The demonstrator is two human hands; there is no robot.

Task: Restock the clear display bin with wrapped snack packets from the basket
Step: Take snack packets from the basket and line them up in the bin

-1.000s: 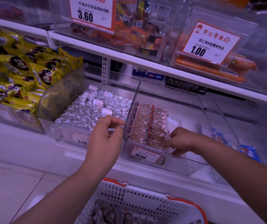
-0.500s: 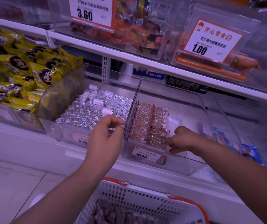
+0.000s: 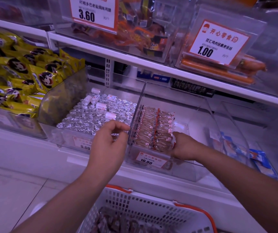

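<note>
Right hand (image 3: 183,146): inside clear display bin (image 3: 202,132), now pinching the nearest snack packets (image 3: 153,130) square. Left hand (image 3: 108,142): loosely curled, empty, left of bin. Basket (image 3: 145,209): below bin, still stocked.

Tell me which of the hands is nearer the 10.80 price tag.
Right. The right hand is inside the clear bin, at the packets' right front corner just above the 10.80 price tag. The left hand hovers farther left, by the bin's left wall.
</note>
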